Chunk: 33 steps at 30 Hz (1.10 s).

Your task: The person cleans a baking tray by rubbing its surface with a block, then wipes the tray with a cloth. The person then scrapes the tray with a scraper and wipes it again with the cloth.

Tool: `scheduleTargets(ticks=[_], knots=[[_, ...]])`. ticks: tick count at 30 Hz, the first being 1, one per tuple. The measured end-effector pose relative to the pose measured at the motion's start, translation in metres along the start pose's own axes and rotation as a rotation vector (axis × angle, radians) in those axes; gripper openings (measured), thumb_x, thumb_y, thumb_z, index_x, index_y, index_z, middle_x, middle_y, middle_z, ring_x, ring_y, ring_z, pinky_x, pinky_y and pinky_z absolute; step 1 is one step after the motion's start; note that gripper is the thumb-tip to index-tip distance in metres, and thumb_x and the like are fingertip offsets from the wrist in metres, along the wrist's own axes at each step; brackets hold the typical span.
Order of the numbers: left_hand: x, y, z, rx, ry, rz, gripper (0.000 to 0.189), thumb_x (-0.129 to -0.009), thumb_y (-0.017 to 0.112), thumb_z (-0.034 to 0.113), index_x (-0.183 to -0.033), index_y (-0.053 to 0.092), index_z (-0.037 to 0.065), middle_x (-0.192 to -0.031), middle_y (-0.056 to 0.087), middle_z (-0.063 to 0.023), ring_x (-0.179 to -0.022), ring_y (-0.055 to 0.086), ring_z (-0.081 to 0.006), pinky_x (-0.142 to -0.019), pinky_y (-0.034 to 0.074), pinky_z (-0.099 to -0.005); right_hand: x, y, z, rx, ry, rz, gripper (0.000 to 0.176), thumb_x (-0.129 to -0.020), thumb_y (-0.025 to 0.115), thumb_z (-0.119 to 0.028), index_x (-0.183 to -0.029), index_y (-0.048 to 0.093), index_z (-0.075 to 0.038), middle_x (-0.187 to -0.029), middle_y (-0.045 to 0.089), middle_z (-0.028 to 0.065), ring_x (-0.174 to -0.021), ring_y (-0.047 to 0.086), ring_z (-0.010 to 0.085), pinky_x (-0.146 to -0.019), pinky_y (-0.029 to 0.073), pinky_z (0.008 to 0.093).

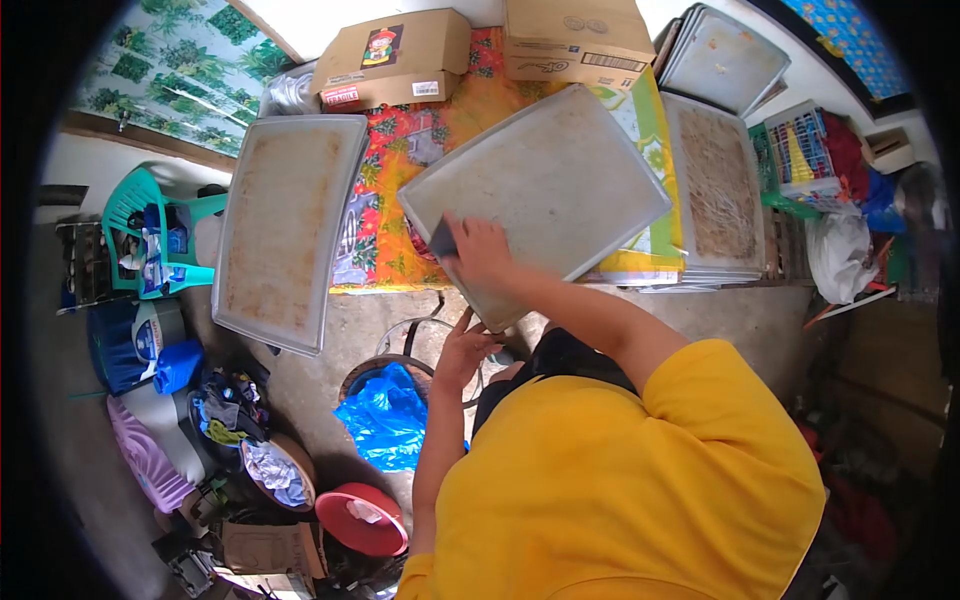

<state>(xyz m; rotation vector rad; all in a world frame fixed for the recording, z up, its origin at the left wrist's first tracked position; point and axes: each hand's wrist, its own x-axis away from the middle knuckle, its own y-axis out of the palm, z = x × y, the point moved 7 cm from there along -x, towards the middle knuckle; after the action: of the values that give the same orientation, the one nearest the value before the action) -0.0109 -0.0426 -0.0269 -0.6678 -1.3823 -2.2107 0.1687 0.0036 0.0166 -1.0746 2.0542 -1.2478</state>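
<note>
A grey metal baking tray [545, 185] lies at an angle across the table, its near corner jutting past the front edge. My right hand [482, 252] presses on the tray's left part, closed over a small dark flat piece [443, 238]; blur hides its exact kind. Below, my left hand [464, 352] grips the tray's near corner, with fingers at its edge. To the left, a second, brown-stained tray [290, 225] overhangs the table. A stack of trays [715, 180] with a browned, scratched top one sits at the right.
Two cardboard boxes [395, 62] stand at the back of the table, on a colourful tablecloth [385, 225]. More trays [725, 60] lean at the back right. On the floor are a blue plastic bag [385, 420], a red basin [362, 520] and a green chair [150, 235].
</note>
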Motion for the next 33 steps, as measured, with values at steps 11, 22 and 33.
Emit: scheduleTargets(ticks=[11, 22, 33], knots=[[-0.005, -0.027, -0.013, 0.112, 0.024, -0.015, 0.088, -0.076, 0.052, -0.005, -0.152, 0.01, 0.007, -0.132, 0.046, -0.028, -0.109, 0.06, -0.0385, -0.093, 0.052, -0.0477, 0.09, -0.019, 0.055, 0.106, 0.172, 0.08, 0.086, -0.073, 0.075, -0.042, -0.143, 0.036, -0.01, -0.104, 0.056, 0.0119, -0.098, 0.056, 0.0302, -0.082, 0.042, 0.046], [0.004, -0.032, -0.016, 0.209, 0.059, -0.029, 0.081, -0.077, 0.054, -0.002, -0.148, 0.019, 0.014, -0.134, 0.045, -0.0281, -0.117, 0.056, -0.0386, -0.095, 0.05, -0.0495, 0.107, 0.003, 0.018, 0.073, 0.204, 0.084, 0.092, -0.069, 0.077, -0.045, -0.143, 0.036, -0.009, -0.102, 0.055, 0.0118, -0.098, 0.056, 0.0299, -0.083, 0.042, 0.0444], [0.003, -0.037, -0.019, 0.166, 0.093, 0.079, 0.079, -0.074, 0.048, 0.006, -0.148, 0.021, 0.013, -0.13, 0.05, -0.03, -0.115, 0.057, -0.0418, -0.101, 0.045, -0.0536, 0.114, -0.008, 0.053, 0.072, 0.266, 0.162, 0.094, -0.073, 0.073, -0.052, -0.145, 0.033, -0.008, -0.101, 0.054, 0.0139, -0.093, 0.056, 0.0317, -0.077, 0.045, 0.0446]])
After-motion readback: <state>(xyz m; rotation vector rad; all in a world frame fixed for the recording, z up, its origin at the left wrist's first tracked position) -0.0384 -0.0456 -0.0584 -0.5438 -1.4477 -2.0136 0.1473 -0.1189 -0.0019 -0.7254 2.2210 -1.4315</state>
